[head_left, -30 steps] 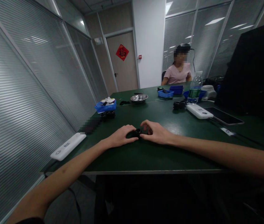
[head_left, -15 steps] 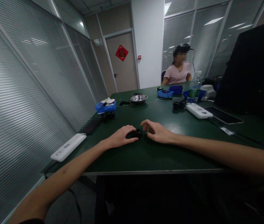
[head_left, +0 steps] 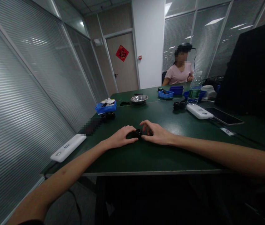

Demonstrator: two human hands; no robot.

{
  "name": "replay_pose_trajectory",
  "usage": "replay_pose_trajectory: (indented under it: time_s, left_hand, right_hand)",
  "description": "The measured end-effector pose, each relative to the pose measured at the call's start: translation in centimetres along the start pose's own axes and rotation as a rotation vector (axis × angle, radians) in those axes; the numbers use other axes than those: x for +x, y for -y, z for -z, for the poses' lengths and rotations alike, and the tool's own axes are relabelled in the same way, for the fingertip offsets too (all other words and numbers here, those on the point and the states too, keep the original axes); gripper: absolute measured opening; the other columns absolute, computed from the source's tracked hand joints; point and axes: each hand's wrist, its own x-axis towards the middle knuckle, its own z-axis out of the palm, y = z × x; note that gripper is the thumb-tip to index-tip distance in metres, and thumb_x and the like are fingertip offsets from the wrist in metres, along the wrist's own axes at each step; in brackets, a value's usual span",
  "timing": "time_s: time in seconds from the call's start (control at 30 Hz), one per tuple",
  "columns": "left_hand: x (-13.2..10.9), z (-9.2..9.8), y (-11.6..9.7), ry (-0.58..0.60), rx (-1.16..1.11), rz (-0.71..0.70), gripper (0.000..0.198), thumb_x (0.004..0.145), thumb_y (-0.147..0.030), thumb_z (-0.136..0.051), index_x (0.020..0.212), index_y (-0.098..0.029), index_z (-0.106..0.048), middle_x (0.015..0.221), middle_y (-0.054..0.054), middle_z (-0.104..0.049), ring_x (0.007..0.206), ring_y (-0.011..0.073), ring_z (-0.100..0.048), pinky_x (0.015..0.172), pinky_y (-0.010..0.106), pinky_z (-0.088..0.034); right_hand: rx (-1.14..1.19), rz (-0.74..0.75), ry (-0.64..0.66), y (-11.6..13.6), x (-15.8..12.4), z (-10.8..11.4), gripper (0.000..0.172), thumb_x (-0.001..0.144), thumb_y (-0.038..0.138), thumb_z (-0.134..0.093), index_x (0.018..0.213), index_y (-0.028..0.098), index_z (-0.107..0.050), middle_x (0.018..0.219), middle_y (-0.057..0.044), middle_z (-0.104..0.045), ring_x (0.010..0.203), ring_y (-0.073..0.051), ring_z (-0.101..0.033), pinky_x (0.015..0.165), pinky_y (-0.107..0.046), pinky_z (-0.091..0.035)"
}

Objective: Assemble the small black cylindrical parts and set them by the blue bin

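A small black round part lies on the dark green table, a little beyond its near edge. My left hand curls over the part from the left and grips it. From the right, my right hand reaches in with bent fingers whose tips touch the part's right side. What the right fingers pinch is too small to make out. Both forearms rest across the table's front edge.
A white power strip lies at the near left corner, another white one and a phone at the right. Blue trays, black parts, a steel bowl and a water bottle stand farther back. A person sits at the far end.
My right hand drew a little away from the black part half a second ago and has now closed in on it again. The left hand has stayed on the part.
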Motion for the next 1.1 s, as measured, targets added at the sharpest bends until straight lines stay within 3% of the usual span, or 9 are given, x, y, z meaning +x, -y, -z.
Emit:
replay_pose_trajectory:
  time_s: [0.1, 0.23, 0.3, 0.37, 0.53, 0.77, 0.87, 1.0, 1.1]
  left_hand:
    - [0.0, 0.2, -0.2, 0.008, -0.013, 0.008, 0.039, 0.098, -0.05, -0.062, 0.123, -0.021, -0.062, 0.121, 0.01, -0.066, 0.11, 0.0252, -0.061, 0.098, 0.041, -0.049]
    - [0.0, 0.3, -0.2, 0.003, -0.039, 0.007, 0.039, 0.098, -0.051, -0.061, 0.124, -0.021, -0.063, 0.12, 0.009, -0.066, 0.109, 0.0249, -0.061, 0.098, 0.041, -0.049]
    - [0.0, 0.2, -0.1, 0.001, -0.043, 0.002, 0.039, 0.098, -0.051, -0.062, 0.123, -0.022, -0.063, 0.119, 0.009, -0.066, 0.109, 0.0245, -0.061, 0.098, 0.041, -0.049]
    - [-0.1, 0.2, 0.0, -0.002, -0.041, 0.0, 0.039, 0.098, -0.051, -0.062, 0.123, -0.022, -0.063, 0.119, 0.009, -0.065, 0.109, 0.0244, -0.061, 0.098, 0.04, -0.049]
    - [0.0, 0.2, 0.0, 0.008, -0.035, 0.015, 0.038, 0.098, -0.049, -0.062, 0.122, -0.02, -0.061, 0.12, 0.01, -0.065, 0.109, 0.0248, -0.06, 0.097, 0.04, -0.049]
    - [0.1, 0.2, 0.1, 0.001, -0.056, 0.0, 0.04, 0.098, -0.052, -0.061, 0.124, -0.021, -0.062, 0.12, 0.009, -0.066, 0.109, 0.0244, -0.061, 0.099, 0.041, -0.048]
    - [0.1, 0.3, 0.0, 0.001, -0.057, 0.006, 0.039, 0.098, -0.051, -0.061, 0.122, -0.021, -0.063, 0.12, 0.009, -0.066, 0.109, 0.0246, -0.061, 0.098, 0.04, -0.049]
    - [0.2, 0.4, -0.3, 0.006, -0.058, 0.014, 0.037, 0.097, -0.049, -0.061, 0.121, -0.02, -0.062, 0.119, 0.009, -0.066, 0.109, 0.0249, -0.061, 0.098, 0.04, -0.048]
    - [0.2, 0.5, -0.3, 0.005, -0.063, 0.022, 0.038, 0.097, -0.05, -0.062, 0.122, -0.021, -0.062, 0.12, 0.009, -0.065, 0.109, 0.025, -0.061, 0.097, 0.041, -0.049]
  right_hand:
    - [-0.008, -0.023, -0.016, 0.0, 0.2, -0.2, 0.057, 0.089, 0.038, -0.072, 0.137, 0.019, -0.048, 0.107, -0.007, -0.066, 0.083, -0.02, -0.063, 0.069, -0.032, -0.052]
    - [0.03, 0.022, -0.003, -0.8, 0.0, -0.2, 0.061, 0.084, 0.007, -0.057, 0.142, 0.018, -0.042, 0.116, -0.01, -0.064, 0.082, -0.017, -0.063, 0.071, -0.032, -0.052]
    - [0.049, 0.016, 0.004, -0.9, -0.1, -0.1, 0.065, 0.078, 0.001, -0.054, 0.141, 0.016, -0.042, 0.12, -0.012, -0.063, 0.084, -0.017, -0.064, 0.072, -0.032, -0.053]
    - [0.046, 0.024, 0.007, -0.6, -0.1, -0.2, 0.065, 0.08, 0.006, -0.059, 0.142, 0.017, -0.042, 0.121, -0.012, -0.063, 0.087, -0.019, -0.064, 0.074, -0.034, -0.054]
    - [-0.019, -0.033, -0.059, 0.2, 0.3, -0.6, 0.069, 0.087, 0.041, -0.073, 0.145, 0.018, -0.043, 0.113, -0.01, -0.064, 0.086, -0.022, -0.064, 0.074, -0.037, -0.054]
    - [0.054, 0.034, -0.023, -1.2, 0.0, -0.5, 0.075, 0.075, 0.001, -0.056, 0.146, 0.018, -0.039, 0.125, -0.013, -0.06, 0.093, -0.02, -0.064, 0.076, -0.034, -0.054]
    - [0.05, 0.04, -0.016, -0.7, -0.1, -0.4, 0.071, 0.082, 0.012, -0.064, 0.148, 0.019, -0.038, 0.127, -0.013, -0.06, 0.098, -0.022, -0.064, 0.08, -0.037, -0.055]
    - [-0.011, -0.039, -0.07, 0.4, 0.3, -0.7, 0.075, 0.087, 0.045, -0.074, 0.149, 0.018, -0.041, 0.119, -0.012, -0.063, 0.095, -0.025, -0.064, 0.081, -0.041, -0.056]
    - [-0.005, -0.033, -0.065, 0.2, 0.5, -0.8, 0.076, 0.088, 0.041, -0.074, 0.151, 0.018, -0.039, 0.118, -0.012, -0.064, 0.093, -0.024, -0.064, 0.08, -0.041, -0.056]
